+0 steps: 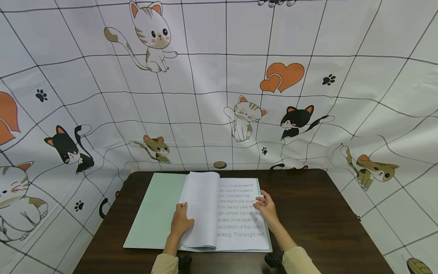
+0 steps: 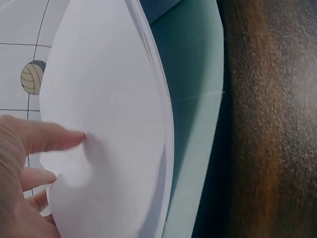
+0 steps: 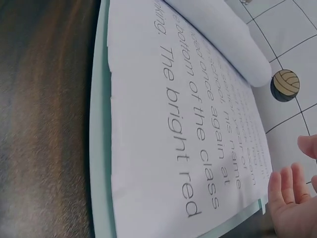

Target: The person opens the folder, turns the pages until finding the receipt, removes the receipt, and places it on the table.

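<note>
A pale green folder point(image 1: 154, 213) lies spread on the table, with a stack of printed pages point(image 1: 239, 213) on its right side. Several sheets point(image 1: 200, 205) are bent over to the left, their blank backs up and bulging in a curve. My left hand point(image 1: 181, 220) pinches these sheets by their left edge. In the left wrist view, its thumb point(image 2: 64, 139) presses a dent into the paper while the other fingers sit at the edge. My right hand point(image 1: 267, 209) is at the right edge of the printed page, fingers relaxed, holding nothing.
The dark wooden table point(image 1: 301, 213) extends on both sides of the folder. Behind and around it hangs a white grid-patterned sheet point(image 1: 208, 76) printed with cats, hearts and paws. Large English text covers the right page.
</note>
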`<state>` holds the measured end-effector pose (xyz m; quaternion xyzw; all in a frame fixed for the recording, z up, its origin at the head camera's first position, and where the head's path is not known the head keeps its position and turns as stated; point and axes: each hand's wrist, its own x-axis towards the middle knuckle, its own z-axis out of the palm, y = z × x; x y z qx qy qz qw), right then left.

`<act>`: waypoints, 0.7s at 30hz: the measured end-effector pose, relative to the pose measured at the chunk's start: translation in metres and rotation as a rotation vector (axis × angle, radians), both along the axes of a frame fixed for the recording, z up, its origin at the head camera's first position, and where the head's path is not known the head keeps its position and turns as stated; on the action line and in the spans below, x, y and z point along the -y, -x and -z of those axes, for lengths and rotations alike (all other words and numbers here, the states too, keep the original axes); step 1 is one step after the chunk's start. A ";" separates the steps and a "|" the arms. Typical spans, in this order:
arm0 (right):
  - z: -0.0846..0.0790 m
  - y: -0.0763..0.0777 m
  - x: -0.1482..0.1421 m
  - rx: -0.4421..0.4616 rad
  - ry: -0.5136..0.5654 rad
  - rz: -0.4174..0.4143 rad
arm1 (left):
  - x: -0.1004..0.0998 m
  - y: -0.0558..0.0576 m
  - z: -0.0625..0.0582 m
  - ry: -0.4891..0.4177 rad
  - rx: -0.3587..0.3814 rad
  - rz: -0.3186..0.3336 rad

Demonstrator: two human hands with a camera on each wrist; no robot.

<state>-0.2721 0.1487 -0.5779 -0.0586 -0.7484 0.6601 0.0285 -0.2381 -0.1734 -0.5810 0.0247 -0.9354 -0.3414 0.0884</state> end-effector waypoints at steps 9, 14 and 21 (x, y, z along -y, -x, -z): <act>0.003 0.012 0.002 0.013 -0.065 0.020 | 0.004 -0.004 0.005 0.063 0.016 -0.029; 0.005 0.020 0.002 0.009 -0.078 0.021 | 0.006 -0.007 0.008 0.089 0.043 -0.045; 0.009 0.029 0.001 0.037 -0.113 0.019 | 0.009 -0.011 0.016 0.097 0.043 -0.060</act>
